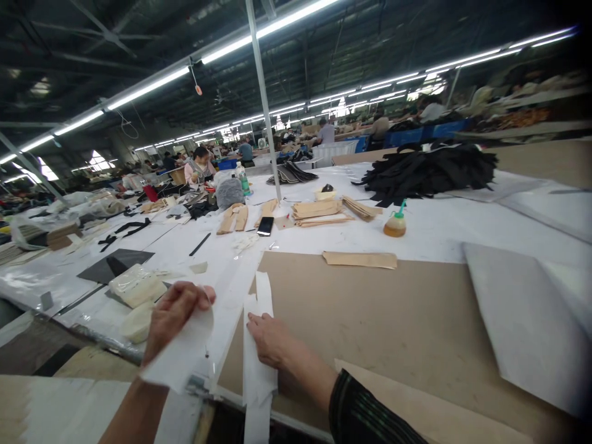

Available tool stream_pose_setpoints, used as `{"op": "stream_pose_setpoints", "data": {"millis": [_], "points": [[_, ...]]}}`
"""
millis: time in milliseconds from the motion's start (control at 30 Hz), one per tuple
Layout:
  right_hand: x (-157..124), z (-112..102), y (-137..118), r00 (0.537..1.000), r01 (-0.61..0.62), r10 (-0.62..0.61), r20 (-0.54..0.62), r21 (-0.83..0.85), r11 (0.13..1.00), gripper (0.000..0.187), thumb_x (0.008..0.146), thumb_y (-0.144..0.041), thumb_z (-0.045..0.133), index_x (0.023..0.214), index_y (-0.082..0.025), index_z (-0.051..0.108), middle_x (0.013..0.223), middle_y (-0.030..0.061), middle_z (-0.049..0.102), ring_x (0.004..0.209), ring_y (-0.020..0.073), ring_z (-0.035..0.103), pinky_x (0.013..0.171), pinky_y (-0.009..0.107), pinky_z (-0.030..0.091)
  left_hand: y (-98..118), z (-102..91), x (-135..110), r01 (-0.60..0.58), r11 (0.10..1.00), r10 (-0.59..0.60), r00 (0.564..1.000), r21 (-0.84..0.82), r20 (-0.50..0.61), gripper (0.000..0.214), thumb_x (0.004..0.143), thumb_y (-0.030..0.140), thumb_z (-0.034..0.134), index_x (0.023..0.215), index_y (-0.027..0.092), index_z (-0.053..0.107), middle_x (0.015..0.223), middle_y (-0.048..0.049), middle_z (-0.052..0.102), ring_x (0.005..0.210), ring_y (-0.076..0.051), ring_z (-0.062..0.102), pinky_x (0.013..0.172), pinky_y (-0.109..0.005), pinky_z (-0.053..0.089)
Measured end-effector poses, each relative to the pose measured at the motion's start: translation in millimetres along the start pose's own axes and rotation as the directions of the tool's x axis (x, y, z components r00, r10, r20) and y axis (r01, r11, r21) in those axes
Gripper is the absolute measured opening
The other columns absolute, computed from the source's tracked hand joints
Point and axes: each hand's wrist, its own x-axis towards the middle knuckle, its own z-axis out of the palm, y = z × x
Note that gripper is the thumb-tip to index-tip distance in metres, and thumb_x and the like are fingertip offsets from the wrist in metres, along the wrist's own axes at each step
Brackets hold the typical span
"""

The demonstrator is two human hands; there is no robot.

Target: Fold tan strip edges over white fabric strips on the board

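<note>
Left of the brown board (370,314), the left hand (178,311) clamps a white sheet (185,354) in its grip. The right hand (269,340) touches a white strip (257,385) along the board's left edge; its grip's closure is unclear.

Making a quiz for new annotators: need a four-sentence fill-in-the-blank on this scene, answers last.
1. The left grip holds a sheet coloured ____.
2. The right grip rests on a white strip near the brown board's ____ edge, as pictured.
3. In the picture, the squeeze bottle stands to the ____ of the phone.
4. The bottle's spout is coloured ____.

Missing words: white; left; right; green.
</note>
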Motion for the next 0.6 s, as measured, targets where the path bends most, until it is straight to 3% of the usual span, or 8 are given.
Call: {"op": "stream_pose_setpoints", "data": {"millis": [100,233,267,333,367,400,500,600], "points": [[-45,-17,-11,0.998,-0.029,0.042,-0.056,0.227,0.973,0.025,0.097,-0.018,0.046,0.114,-0.017,0.065,0.121,0.0131,0.067,0.11,0.0252,0.063,0.088,0.036,0.051,5,28.6,-45,-0.014,0.9,-0.151,0.928,0.436,0.341,0.011,0.085,0.021,0.076,0.087,0.021,0.065,0.089,-0.0021,0.071,0.087,-0.017,0.066,0.081,-0.026,0.053],[-145,-18,-7,0.983,-0.158,0.181,0.019,0.585,0.796,0.049,0.102,-0.034,0.02,0.119,-0.011,0.06,0.101,0.0157,0.074,0.076,0.0184,0.068,0.052,0.023,0.047,-14,60.4,-100,-0.422,0.708,-0.137,0.704,0.566,0.697,0.008,0.097,0.019,0.057,0.09,0.022,0.059,0.085,-0.0018,0.065,0.082,-0.016,0.061,0.074,-0.024,0.047],[-171,-16,-3,0.966,-0.219,0.241,0.097,0.802,0.556,0.055,0.102,-0.046,0.023,0.114,-0.009,0.062,0.103,0.0194,0.074,0.072,0.0177,0.067,0.049,0.021,0.044,-21,67.1,-110,-0.504,0.682,-0.101,0.653,0.53,0.751,0.01,0.097,0.017,0.054,0.089,0.022,0.056,0.083,-0.0018,0.064,0.08,-0.016,0.06,0.071,-0.023,0.046],[-219,-12,3,0.934,-0.253,0.292,0.208,0.96,0.123,0.061,0.097,-0.061,0.039,0.106,-0.007,0.067,0.101,0.0221,0.074,0.069,0.0148,0.065,0.05,0.019,0.042,-35,80.2,-128,-0.593,0.662,-0.045,0.579,0.458,0.814,0.012,0.096,0.015,0.051,0.087,0.022,0.052,0.079,-0.0014,0.062,0.076,-0.015,0.058,0.066,-0.022,0.044],[-240,-11,6,0.925,-0.227,0.305,0.225,0.973,-0.031,0.063,0.094,-0.066,0.047,0.104,-0.007,0.069,0.1,0.0227,0.074,0.069,0.0141,0.065,0.052,0.019,0.042,-41,86.9,-136,-0.6,0.664,-0.049,0.561,0.446,0.827,0.012,0.095,0.015,0.05,0.086,0.023,0.051,0.079,-0.0011,0.061,0.074,-0.015,0.058,0.065,-0.022,0.043],[-258,-12,7,0.922,-0.186,0.326,0.208,0.978,-0.098,0.064,0.093,-0.068,0.051,0.104,-0.007,0.07,0.099,0.0223,0.074,0.07,0.0139,0.065,0.054,0.019,0.043,-45,93.9,-144,-0.59,0.67,-0.075,0.55,0.45,0.832,0.012,0.095,0.015,0.05,0.086,0.023,0.05,0.079,-0.0007,0.061,0.074,-0.015,0.058,0.065,-0.022,0.043],[-300,-23,3,0.906,-0.017,0.422,0.036,0.999,-0.049,0.07,0.093,-0.075,0.047,0.105,-0.01,0.07,0.1,0.0194,0.073,0.073,0.0166,0.065,0.053,0.021,0.044,-49,117.1,-164,-0.494,0.719,-0.205,0.52,0.488,0.829,0.011,0.092,0.017,0.054,0.084,0.023,0.051,0.08,0.0008,0.061,0.075,-0.014,0.058,0.068,-0.022,0.042],[-328,-41,-7,0.871,0.019,0.475,-0.125,0.975,0.221,0.066,0.092,-0.076,0.049,0.108,-0.015,0.07,0.095,0.0119,0.071,0.075,0.0181,0.063,0.055,0.023,0.045,-47,142.2,-182,-0.366,0.764,-0.346,0.462,0.531,0.817,0.012,0.089,0.02,0.062,0.082,0.023,0.054,0.08,0.0017,0.062,0.074,-0.014,0.057,0.067,-0.022,0.04]]}}
